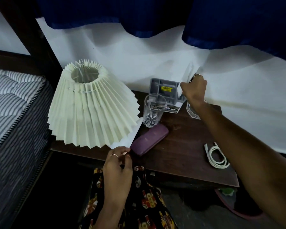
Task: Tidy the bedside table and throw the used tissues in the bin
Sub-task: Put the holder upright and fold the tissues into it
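The dark wooden table carries a pleated lamp at 9 o'clock, its shade overhanging the left edge. A glass stands near the centre, with a purple case lying just in front of it. At 12 o'clock a grey box sits against the wall. A second glass is at 1 o'clock. A coiled white cable lies at 4 o'clock, near the front edge.
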`<state>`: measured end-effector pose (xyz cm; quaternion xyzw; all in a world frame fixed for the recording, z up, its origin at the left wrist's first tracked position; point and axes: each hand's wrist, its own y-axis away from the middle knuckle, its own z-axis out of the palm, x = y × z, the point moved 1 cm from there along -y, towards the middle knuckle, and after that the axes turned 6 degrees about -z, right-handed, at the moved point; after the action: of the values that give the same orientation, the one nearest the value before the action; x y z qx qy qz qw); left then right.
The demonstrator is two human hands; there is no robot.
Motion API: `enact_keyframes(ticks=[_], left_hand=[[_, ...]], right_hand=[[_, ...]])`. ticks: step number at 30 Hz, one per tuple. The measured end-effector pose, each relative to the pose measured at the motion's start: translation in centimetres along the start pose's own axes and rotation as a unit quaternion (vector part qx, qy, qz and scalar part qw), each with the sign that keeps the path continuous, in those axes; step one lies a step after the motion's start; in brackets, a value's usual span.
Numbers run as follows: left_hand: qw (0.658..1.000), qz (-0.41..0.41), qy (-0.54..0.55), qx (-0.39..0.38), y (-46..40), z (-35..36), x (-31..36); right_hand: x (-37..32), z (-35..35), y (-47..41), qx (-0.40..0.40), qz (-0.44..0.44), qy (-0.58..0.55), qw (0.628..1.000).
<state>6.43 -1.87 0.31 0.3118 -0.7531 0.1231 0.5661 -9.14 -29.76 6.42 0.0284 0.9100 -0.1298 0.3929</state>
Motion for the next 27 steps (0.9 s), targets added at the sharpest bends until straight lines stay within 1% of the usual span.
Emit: enact_keyframes(ticks=[3, 6, 10, 14, 17, 19, 20, 21, 22, 24, 25, 27], left_hand=[[1.0, -0.002, 0.005, 0.005, 0.0, -0.2, 0.0], [1.0, -0.013, 0.013, 0.014, 0.0, -0.3, -0.1], [0.998, -0.043, 0.025, 0.03, -0.1, -0.6, 0.0], [0.995, -0.083, 0.037, 0.038, -0.1, -0.9, -0.1], [0.993, -0.106, 0.045, 0.04, -0.4, -1.3, -0.6], [0.99, -0.119, 0.058, 0.042, -0.4, -1.5, -0.8], [0.989, -0.125, 0.067, 0.047, -0.4, -1.5, -0.9], [0.987, -0.134, 0.078, 0.051, -0.4, -1.6, -0.9], [0.984, -0.145, 0.087, 0.055, -0.4, -1.6, -0.9], [0.979, -0.169, 0.097, 0.058, -0.3, -1.4, -0.8], [0.978, -0.177, 0.098, 0.059, -0.2, -1.3, -0.8], [0.978, -0.176, 0.096, 0.059, 0.0, -1.2, -0.8]], right_hand=[[0.1, 0.4, 0.5, -0.002, 0.022, 0.002, 1.0], [0.4, 0.8, 0.9, -0.006, 0.036, 0.04, 0.999], [1.6, 0.9, 1.0, -0.042, 0.049, 0.067, 0.996], [2.0, -0.4, 2.7, -0.036, 0.02, 0.051, 0.998], [1.9, -1.8, 5.2, 0.02, 0.062, -0.011, 0.998], [1.9, -1.9, 8.4, 0.057, 0.08, -0.086, 0.991], [1.8, -1.6, 10.5, 0.055, 0.097, -0.138, 0.984], [1.5, -1.1, 12.9, 0.025, 0.126, -0.187, 0.974], [1.0, -0.4, 15.2, -0.028, 0.151, -0.219, 0.964], [-0.5, 1.2, 18.9, -0.162, 0.175, -0.23, 0.944], [-1.2, 2.1, 19.8, -0.209, 0.177, -0.228, 0.935], [-2.4, 3.6, 20.5, -0.262, 0.176, -0.228, 0.921]])
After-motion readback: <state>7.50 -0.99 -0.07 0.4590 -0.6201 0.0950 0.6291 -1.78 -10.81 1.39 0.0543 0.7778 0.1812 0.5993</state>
